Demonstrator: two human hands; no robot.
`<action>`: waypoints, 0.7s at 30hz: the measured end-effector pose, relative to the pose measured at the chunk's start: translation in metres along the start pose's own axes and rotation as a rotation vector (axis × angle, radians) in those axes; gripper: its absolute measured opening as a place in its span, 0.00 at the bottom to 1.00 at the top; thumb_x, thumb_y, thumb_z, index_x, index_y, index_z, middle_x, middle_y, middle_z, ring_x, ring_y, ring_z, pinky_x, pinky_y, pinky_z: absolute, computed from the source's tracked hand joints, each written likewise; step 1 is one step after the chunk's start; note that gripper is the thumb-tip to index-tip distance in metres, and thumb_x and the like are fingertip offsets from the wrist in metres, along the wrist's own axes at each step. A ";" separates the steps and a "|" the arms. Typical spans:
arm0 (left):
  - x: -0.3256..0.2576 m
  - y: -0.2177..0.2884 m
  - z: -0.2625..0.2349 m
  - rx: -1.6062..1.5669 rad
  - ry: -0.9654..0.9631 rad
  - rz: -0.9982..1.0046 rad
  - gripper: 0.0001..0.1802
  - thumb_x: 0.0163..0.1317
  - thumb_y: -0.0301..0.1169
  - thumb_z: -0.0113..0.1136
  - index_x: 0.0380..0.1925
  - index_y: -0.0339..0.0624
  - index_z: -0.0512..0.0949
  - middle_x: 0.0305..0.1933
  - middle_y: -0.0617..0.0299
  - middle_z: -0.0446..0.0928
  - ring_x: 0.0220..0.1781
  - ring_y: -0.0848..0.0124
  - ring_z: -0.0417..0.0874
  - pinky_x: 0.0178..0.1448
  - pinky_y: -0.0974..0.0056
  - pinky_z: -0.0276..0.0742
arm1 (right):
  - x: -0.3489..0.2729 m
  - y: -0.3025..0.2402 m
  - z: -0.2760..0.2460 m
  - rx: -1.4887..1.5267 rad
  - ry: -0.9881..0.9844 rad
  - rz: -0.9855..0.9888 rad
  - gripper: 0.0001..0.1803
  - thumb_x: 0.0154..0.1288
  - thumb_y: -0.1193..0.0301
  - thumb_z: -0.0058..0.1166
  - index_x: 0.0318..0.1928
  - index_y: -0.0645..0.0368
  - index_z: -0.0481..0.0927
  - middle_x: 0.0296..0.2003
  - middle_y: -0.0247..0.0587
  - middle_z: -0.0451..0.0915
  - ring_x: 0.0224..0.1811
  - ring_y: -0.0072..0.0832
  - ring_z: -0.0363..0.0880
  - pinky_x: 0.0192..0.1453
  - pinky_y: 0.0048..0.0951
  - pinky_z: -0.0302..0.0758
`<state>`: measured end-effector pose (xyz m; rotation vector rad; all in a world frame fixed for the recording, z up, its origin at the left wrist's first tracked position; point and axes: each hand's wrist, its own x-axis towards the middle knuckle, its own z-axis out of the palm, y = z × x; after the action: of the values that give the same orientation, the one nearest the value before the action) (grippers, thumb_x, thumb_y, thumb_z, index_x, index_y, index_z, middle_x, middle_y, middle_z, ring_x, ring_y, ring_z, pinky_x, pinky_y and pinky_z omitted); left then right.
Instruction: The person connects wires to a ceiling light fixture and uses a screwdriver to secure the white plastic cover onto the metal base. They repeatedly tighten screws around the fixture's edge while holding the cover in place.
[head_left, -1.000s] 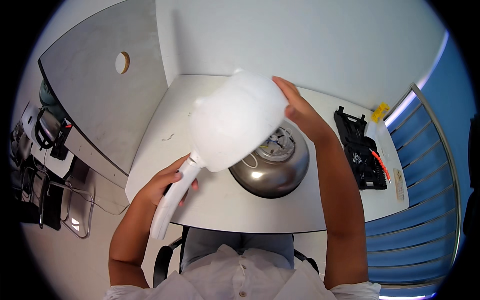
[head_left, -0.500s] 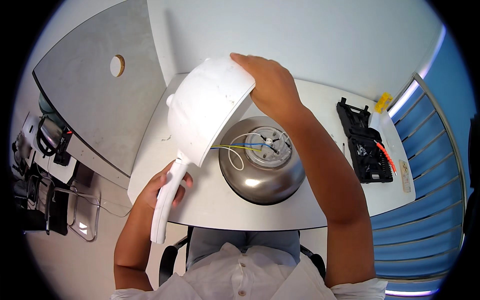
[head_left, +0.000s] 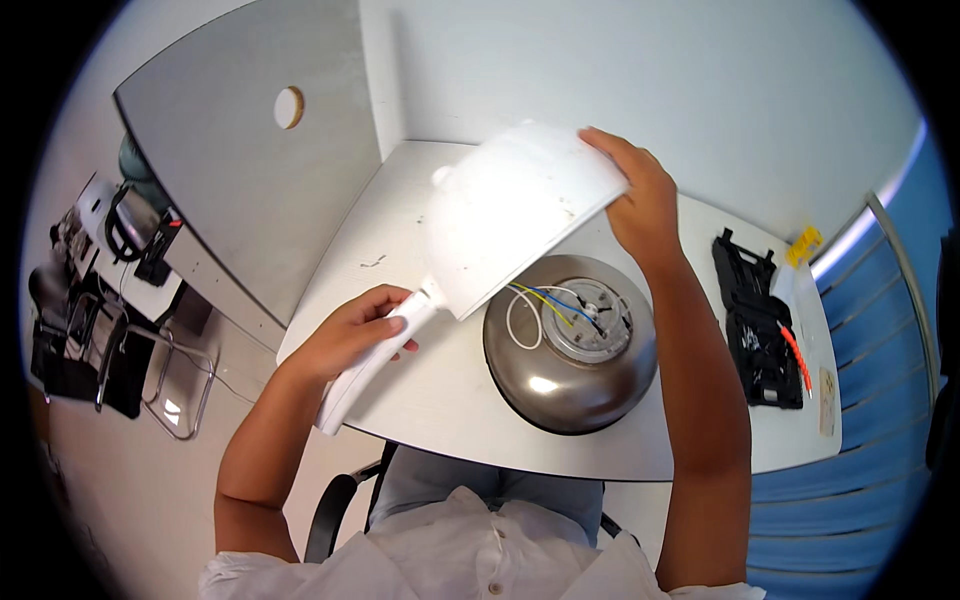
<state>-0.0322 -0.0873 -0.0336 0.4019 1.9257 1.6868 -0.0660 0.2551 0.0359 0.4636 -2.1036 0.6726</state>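
The white plastic outer shell (head_left: 515, 205) of an electric cooking pot is held up tilted over the table, its rounded bottom up and its open side toward the lower right. My left hand (head_left: 372, 328) is wrapped round the shell's white handle (head_left: 360, 380). On the opposite rim my right hand (head_left: 645, 195) grips the shell. Below it the metal inner pot (head_left: 550, 392) sits upside down, with a round heating base (head_left: 592, 345) on top. Blue, yellow-green and white wires (head_left: 545, 297) run from that base toward the shell's open side; their far ends are hidden by the shell.
On the right of the white table (head_left: 440, 425) lies an open black tool case (head_left: 765, 350) with an orange flexible shaft (head_left: 797, 360) across it. Behind it is a small yellow item (head_left: 803, 246). A grey partition (head_left: 230, 180) stands at left, a kettle (head_left: 135, 222) beyond it. Metal railings border the right.
The view has swung, so the whole scene sits further right. The shell is tilted more, its handle swung outward to the left. Both hands keep their hold.
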 end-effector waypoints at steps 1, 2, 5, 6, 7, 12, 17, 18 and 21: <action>0.001 0.002 0.000 0.017 0.005 -0.015 0.26 0.62 0.39 0.59 0.58 0.41 0.70 0.51 0.56 0.77 0.44 0.67 0.83 0.47 0.63 0.79 | -0.002 0.003 -0.001 0.018 0.008 0.008 0.26 0.54 0.83 0.50 0.54 0.51 0.81 0.52 0.39 0.82 0.52 0.39 0.78 0.58 0.35 0.74; 0.003 0.002 -0.002 0.005 -0.012 -0.025 0.26 0.62 0.39 0.59 0.59 0.41 0.70 0.51 0.57 0.77 0.44 0.68 0.83 0.48 0.63 0.79 | -0.003 0.004 0.000 0.026 0.017 0.026 0.25 0.54 0.82 0.51 0.53 0.51 0.81 0.51 0.39 0.82 0.52 0.39 0.78 0.58 0.35 0.73; 0.003 -0.001 -0.005 0.002 -0.041 -0.040 0.26 0.63 0.38 0.59 0.59 0.41 0.70 0.49 0.58 0.76 0.45 0.69 0.82 0.49 0.65 0.77 | -0.006 0.007 0.006 0.062 0.058 0.043 0.23 0.55 0.80 0.53 0.53 0.53 0.82 0.51 0.38 0.82 0.53 0.37 0.77 0.60 0.35 0.72; 0.003 -0.001 -0.002 0.016 -0.050 -0.037 0.25 0.63 0.38 0.59 0.59 0.41 0.70 0.48 0.58 0.76 0.45 0.70 0.82 0.49 0.65 0.76 | -0.010 0.010 0.007 0.070 0.077 0.030 0.23 0.55 0.80 0.54 0.53 0.53 0.82 0.52 0.39 0.82 0.54 0.37 0.76 0.60 0.34 0.71; 0.003 0.002 0.002 0.031 -0.059 -0.034 0.25 0.63 0.38 0.59 0.59 0.41 0.70 0.48 0.59 0.76 0.45 0.71 0.82 0.49 0.66 0.76 | -0.013 0.013 0.008 0.077 0.097 0.017 0.22 0.56 0.79 0.55 0.53 0.54 0.82 0.52 0.39 0.82 0.54 0.37 0.76 0.61 0.34 0.70; 0.002 -0.006 0.000 0.008 -0.128 -0.004 0.21 0.67 0.36 0.56 0.57 0.39 0.70 0.48 0.60 0.76 0.44 0.72 0.83 0.50 0.67 0.76 | -0.022 0.020 0.007 0.139 0.100 0.020 0.20 0.60 0.76 0.55 0.55 0.59 0.80 0.53 0.42 0.80 0.57 0.36 0.75 0.64 0.33 0.68; 0.007 0.002 0.000 -0.185 -0.246 -0.133 0.20 0.68 0.36 0.55 0.56 0.38 0.69 0.48 0.59 0.76 0.44 0.72 0.83 0.50 0.66 0.77 | -0.026 0.026 0.002 0.193 0.067 0.096 0.21 0.61 0.75 0.56 0.56 0.58 0.80 0.56 0.42 0.78 0.59 0.34 0.74 0.65 0.32 0.68; 0.008 0.001 -0.001 -0.140 -0.239 -0.127 0.20 0.68 0.36 0.55 0.56 0.38 0.69 0.48 0.60 0.75 0.43 0.72 0.82 0.50 0.66 0.77 | -0.025 0.023 0.001 0.201 0.065 0.108 0.21 0.61 0.75 0.56 0.56 0.58 0.80 0.56 0.42 0.78 0.59 0.34 0.74 0.65 0.32 0.68; 0.004 0.006 -0.002 -0.066 -0.226 -0.134 0.20 0.68 0.36 0.55 0.56 0.38 0.69 0.49 0.60 0.75 0.43 0.73 0.81 0.50 0.65 0.77 | -0.024 0.015 0.000 0.217 0.054 0.133 0.20 0.61 0.76 0.57 0.56 0.59 0.80 0.56 0.42 0.77 0.60 0.33 0.74 0.65 0.32 0.69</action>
<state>-0.0373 -0.0853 -0.0283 0.4091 1.6910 1.5442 -0.0609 0.2690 0.0117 0.4215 -2.0328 0.9865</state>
